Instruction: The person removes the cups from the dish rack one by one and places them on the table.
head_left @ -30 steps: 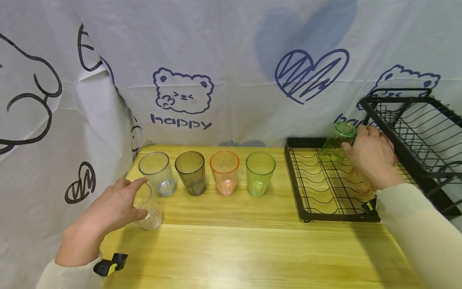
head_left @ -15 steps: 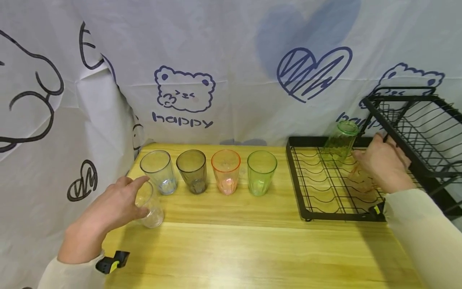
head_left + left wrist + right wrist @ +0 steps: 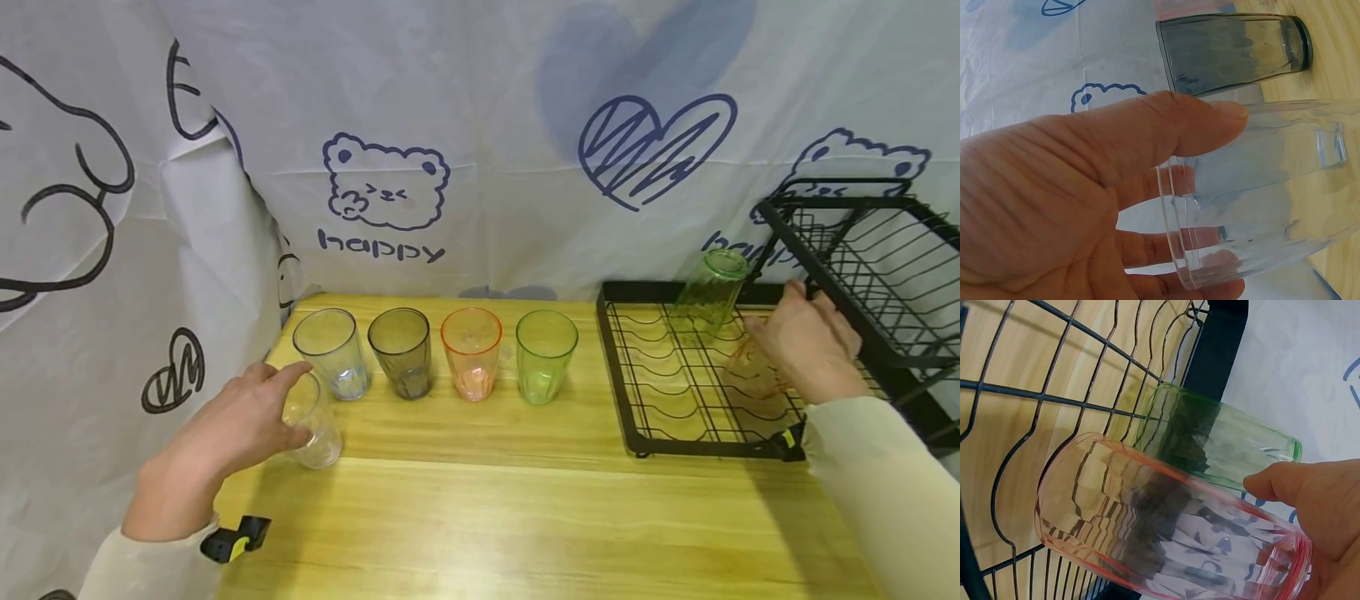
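My left hand grips a clear glass standing on the wooden table at the front left. In the left wrist view the thumb lies over the clear glass, with fingers curled underneath. My right hand reaches into the black wire rack and holds an upside-down pink glass. An upside-down green glass leans just behind it. The right wrist view shows the pink glass against my palm, the thumb above it, and the green glass beyond.
A row of upright glasses stands at the back of the table: pale blue, grey, orange, green. The rack's raised upper tier overhangs my right hand. A printed white cloth hangs behind.
My right hand has drawn back from the green glass, to the right and lower, onto the pink glass. The left hand and its clear glass have stayed put.
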{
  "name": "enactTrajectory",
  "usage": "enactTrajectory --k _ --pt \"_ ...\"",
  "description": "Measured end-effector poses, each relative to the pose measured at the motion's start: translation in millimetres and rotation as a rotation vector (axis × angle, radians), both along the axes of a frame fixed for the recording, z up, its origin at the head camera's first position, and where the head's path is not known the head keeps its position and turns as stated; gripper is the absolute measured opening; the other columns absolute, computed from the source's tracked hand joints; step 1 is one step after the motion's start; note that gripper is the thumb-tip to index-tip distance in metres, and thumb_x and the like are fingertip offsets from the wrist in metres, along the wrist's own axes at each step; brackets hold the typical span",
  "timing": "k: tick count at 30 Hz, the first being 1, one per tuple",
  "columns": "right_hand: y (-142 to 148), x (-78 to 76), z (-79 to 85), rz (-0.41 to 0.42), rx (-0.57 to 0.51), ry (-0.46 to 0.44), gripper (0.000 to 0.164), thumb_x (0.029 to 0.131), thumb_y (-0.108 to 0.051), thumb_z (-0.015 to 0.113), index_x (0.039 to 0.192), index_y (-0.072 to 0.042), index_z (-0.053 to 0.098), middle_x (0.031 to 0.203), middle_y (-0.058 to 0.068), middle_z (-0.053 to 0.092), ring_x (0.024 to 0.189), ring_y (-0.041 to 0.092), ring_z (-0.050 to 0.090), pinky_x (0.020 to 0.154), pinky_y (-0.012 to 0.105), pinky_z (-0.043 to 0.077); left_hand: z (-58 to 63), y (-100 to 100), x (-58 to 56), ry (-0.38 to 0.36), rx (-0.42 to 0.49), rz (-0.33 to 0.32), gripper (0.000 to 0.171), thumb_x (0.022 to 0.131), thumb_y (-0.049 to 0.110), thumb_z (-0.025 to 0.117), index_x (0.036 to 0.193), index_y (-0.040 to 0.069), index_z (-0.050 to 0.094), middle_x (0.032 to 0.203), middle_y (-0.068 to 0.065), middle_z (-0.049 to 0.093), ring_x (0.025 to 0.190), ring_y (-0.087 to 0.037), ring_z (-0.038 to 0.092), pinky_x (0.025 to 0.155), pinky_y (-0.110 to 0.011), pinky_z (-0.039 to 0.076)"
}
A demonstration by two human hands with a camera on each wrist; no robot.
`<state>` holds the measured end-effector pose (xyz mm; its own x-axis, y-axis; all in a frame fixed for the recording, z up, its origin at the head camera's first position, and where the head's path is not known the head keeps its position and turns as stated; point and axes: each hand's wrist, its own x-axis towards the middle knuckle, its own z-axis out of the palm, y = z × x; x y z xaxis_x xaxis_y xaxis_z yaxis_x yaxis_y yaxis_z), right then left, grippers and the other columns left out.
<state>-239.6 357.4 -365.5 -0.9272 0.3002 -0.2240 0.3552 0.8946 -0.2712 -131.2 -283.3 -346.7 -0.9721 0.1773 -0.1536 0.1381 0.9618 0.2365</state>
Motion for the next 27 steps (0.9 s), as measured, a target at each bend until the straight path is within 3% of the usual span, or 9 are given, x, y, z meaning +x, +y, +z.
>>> enactTrajectory --k 2,5,9,12,15,19,22,27 --pt "-0.5 0.2 0.6 0.013 -0.009 -0.006 0.095 0.109 -0.039 0.047 0.16 0.012 -0.016 0.139 0.044 0.045 0.101 0.047 0.055 0.091 0.062 0.05 0.3 -0.1 0.1 0.0 -0.001 0.001 0.089 0.081 0.026 0.084 0.156 0.004 0.043 0.132 -0.04 0.05 0.109 -0.056 0.059 0.081 -0.065 0.055" --pt "-1.3 1.7 1.2 0.004 0.024 -0.006 0.095 0.108 -0.04 0.047 0.16 0.012 -0.012 0.143 0.044 0.041 0.112 0.05 0.051 0.098 0.065 0.047 0.7 -0.3 0.0 0.0 -0.002 0.001 0.089 0.081 0.026 0.084 0.157 0.004 0.043 0.132 -0.04 0.05 0.109 -0.056 0.059 0.081 -0.065 0.055" --pt "-1.9 3.7 1.2 -0.019 0.099 -0.003 0.092 0.108 -0.048 0.044 0.163 0.01 -0.002 0.154 0.045 0.026 0.131 0.058 0.036 0.105 0.07 0.037 1.1 -0.4 -0.6 -0.007 -0.005 0.003 0.09 0.082 0.027 0.084 0.157 0.005 0.042 0.134 -0.041 0.049 0.11 -0.057 0.059 0.081 -0.066 0.054" --pt "-2.2 4.3 0.8 -0.019 0.098 -0.007 0.09 0.108 -0.05 0.043 0.163 0.009 0.003 0.154 0.044 0.027 0.133 0.058 0.034 0.104 0.069 0.036 1.4 -0.3 -0.7 -0.015 -0.007 0.006 0.09 0.082 0.028 0.084 0.158 0.005 0.041 0.135 -0.041 0.048 0.112 -0.057 0.058 0.081 -0.066 0.054" --pt "-1.5 4.8 0.3 -0.008 0.091 -0.007 0.088 0.109 -0.046 0.044 0.162 0.013 0.007 0.147 0.041 0.038 0.124 0.053 0.041 0.101 0.067 0.04 1.6 -0.1 -0.5 -0.02 -0.009 0.007 0.09 0.082 0.028 0.084 0.158 0.005 0.041 0.136 -0.041 0.048 0.112 -0.058 0.058 0.082 -0.067 0.054" --pt "0.3 4.8 0.1 0.008 0.101 0.006 0.082 0.108 -0.04 0.046 0.158 0.018 0.016 0.118 0.034 0.055 0.101 0.043 0.049 0.088 0.06 0.047 1.8 0.0 -0.4 -0.019 -0.009 0.006 0.089 0.083 0.028 0.083 0.158 0.005 0.042 0.135 -0.041 0.048 0.112 -0.059 0.058 0.082 -0.066 0.054" --pt "1.4 4.0 -0.4 0.028 0.089 0.022 0.073 0.108 -0.036 0.047 0.15 0.021 0.026 0.1 0.027 0.059 0.089 0.039 0.051 0.079 0.054 0.049 1.9 0.1 -0.2 -0.022 -0.006 0.007 0.089 0.083 0.027 0.084 0.157 0.004 0.042 0.135 -0.041 0.049 0.112 -0.058 0.058 0.082 -0.066 0.054" --pt "1.7 3.5 -2.1 0.06 0.057 0.06 0.059 0.107 -0.029 0.048 0.137 0.021 0.039 0.1 0.028 0.059 0.084 0.038 0.054 0.076 0.052 0.051 2.0 0.5 -0.1 -0.031 -0.004 0.013 0.089 0.083 0.027 0.084 0.158 0.004 0.042 0.135 -0.041 0.048 0.113 -0.057 0.058 0.082 -0.065 0.054"
